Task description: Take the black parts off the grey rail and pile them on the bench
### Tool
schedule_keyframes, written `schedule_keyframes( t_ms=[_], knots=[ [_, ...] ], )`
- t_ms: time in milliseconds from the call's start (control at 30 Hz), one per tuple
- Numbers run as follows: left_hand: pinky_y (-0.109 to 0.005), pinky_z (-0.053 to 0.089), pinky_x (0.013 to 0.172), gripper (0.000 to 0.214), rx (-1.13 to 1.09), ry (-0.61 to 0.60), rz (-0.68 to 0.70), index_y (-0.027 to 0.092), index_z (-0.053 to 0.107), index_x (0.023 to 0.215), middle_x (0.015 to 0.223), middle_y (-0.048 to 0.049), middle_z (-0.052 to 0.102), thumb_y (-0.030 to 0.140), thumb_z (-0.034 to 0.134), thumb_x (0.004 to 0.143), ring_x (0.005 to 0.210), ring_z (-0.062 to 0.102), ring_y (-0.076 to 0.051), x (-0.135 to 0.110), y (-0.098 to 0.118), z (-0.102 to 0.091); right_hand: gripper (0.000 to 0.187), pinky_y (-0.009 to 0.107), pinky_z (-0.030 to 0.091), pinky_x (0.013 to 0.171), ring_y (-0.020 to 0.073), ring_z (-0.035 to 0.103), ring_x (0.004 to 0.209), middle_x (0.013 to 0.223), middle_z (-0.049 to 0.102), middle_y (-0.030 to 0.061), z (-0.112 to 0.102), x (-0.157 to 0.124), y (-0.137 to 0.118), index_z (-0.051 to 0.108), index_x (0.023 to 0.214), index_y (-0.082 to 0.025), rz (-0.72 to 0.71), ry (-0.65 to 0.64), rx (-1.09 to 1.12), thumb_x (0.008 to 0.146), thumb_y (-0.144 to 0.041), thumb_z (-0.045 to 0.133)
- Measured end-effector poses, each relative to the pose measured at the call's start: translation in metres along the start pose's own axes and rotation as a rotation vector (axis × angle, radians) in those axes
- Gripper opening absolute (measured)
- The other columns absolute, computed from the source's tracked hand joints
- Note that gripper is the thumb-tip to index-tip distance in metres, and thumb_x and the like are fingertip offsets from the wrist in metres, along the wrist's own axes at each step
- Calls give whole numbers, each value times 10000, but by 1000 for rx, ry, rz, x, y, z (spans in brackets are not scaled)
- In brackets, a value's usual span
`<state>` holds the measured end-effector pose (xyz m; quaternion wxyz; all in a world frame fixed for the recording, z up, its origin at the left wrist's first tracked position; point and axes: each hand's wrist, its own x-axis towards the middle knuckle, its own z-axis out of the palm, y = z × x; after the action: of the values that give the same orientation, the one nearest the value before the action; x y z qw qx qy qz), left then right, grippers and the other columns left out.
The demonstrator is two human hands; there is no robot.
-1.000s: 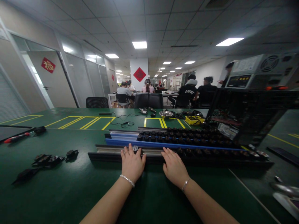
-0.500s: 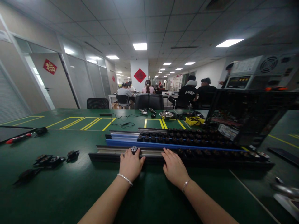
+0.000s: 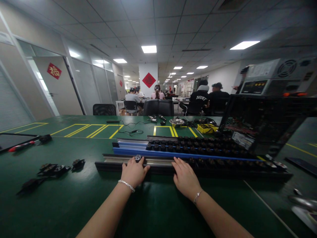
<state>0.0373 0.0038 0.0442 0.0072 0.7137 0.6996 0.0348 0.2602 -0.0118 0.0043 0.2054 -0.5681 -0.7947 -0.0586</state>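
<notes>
My left hand (image 3: 133, 173) rests on the front edge of a long black rail tray (image 3: 109, 165) on the green table, its fingers closed on a small black round part (image 3: 138, 157) sitting in the rail. My right hand (image 3: 185, 178) lies flat on the same tray a little to the right, fingers stretched forward and holding nothing. To the right of it the rail holds a row of black parts (image 3: 223, 162). Behind it lie more rails, one blue (image 3: 158, 152), filled with several similar black parts (image 3: 198, 144).
Loose black pieces (image 3: 52, 169) lie at the left, a red-handled tool (image 3: 22, 145) farther left. A large black machine (image 3: 267, 122) stands at the right. A metal bowl (image 3: 176, 122), a yellow box (image 3: 205, 127) and cables lie at the back. People sit at far tables.
My left hand has slid a little to the left along the rail, taking the small black part with it. My right hand has stayed in place.
</notes>
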Motion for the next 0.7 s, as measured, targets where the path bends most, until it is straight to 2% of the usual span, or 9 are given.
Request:
schedule_keyframes(
  t_ms=[267,467,700],
  knots=[
    [-531,294,941,651,-5,-19,-15,259,380,1319,1327,-189,425,612,263,785,1238,357,-328,6,-14,0,475,359,235,1035,202,318,1261,1357,410,89,0,0,0,514,1203,-126,2,-7,-10,742,-156,405],
    [-458,349,921,600,-7,-9,10,245,440,1280,1281,-166,486,569,301,795,1164,450,-305,9,-21,-1,470,351,232,1037,196,320,1260,1355,414,85,0,0,0,519,1195,-130,3,7,-14,738,-152,410],
    [-434,399,868,563,4,-15,24,263,471,1253,1205,-148,548,550,297,801,1096,508,-294,13,-30,-1,460,352,238,1035,197,323,1259,1353,416,87,1,0,0,526,1185,-133,0,10,-21,739,-147,416]
  ],
)
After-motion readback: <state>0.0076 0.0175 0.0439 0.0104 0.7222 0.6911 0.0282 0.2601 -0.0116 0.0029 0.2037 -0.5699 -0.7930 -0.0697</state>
